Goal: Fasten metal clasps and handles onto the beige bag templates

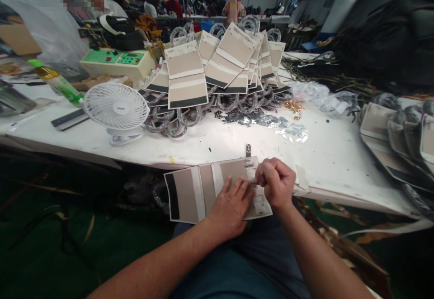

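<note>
A flat beige bag panel (185, 195) with white strips and a dark band lies across the table's front edge and over my lap. My left hand (232, 206) rests flat on its right half, fingers spread. Close by, my right hand (276, 181) is closed in a fist above the panel's right end. A short, thin tip shows under its fingers, but what it grips is mostly hidden. Small metal pieces sit on the panel near its upper right edge. Just beyond that edge is a small metal clasp (248, 150) on the table.
On the white table (190, 143) stand a white fan (117, 106) and a heap of similar panels (188, 73) with wrapped handles. Silvery plates (261, 120) and gold-coloured bits (293, 106) lie before the heap. More panels (376, 122) are at right. People are in the background.
</note>
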A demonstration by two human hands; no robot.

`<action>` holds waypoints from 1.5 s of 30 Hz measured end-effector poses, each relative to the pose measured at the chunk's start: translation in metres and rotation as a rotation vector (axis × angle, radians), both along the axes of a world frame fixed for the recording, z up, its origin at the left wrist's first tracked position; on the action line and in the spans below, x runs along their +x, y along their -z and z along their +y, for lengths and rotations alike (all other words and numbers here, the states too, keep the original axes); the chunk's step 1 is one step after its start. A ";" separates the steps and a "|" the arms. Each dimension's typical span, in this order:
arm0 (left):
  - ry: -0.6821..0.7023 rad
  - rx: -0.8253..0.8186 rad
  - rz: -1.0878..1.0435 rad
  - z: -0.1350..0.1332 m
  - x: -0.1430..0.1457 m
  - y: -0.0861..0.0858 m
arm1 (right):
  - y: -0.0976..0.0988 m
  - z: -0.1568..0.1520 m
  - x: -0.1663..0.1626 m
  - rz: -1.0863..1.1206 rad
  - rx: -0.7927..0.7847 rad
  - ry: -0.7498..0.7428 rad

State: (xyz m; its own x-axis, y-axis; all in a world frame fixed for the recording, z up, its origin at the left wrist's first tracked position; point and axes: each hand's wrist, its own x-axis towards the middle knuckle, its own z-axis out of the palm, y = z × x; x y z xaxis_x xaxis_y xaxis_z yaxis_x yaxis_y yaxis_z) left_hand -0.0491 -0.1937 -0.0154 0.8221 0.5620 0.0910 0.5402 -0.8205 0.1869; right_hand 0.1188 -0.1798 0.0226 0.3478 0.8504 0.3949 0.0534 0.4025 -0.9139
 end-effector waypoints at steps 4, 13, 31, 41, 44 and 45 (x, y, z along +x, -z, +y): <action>-0.035 -0.011 -0.039 -0.002 -0.003 0.001 | -0.003 -0.006 -0.003 -0.255 -0.050 -0.066; -0.095 -0.035 -0.174 -0.004 -0.001 0.031 | -0.017 -0.012 -0.029 -0.627 0.136 -0.197; -0.017 -0.033 -0.051 -0.003 -0.013 0.001 | -0.004 -0.012 -0.008 -0.183 -0.097 -0.071; -0.109 -0.219 -0.304 -0.018 -0.024 -0.034 | -0.039 -0.107 0.028 0.160 -0.057 -0.007; -0.187 -0.426 -0.640 -0.015 -0.046 -0.083 | -0.040 -0.120 0.026 0.134 -0.190 0.089; -0.224 -0.554 -0.770 -0.014 -0.055 -0.102 | -0.042 -0.118 0.024 0.121 -0.253 0.132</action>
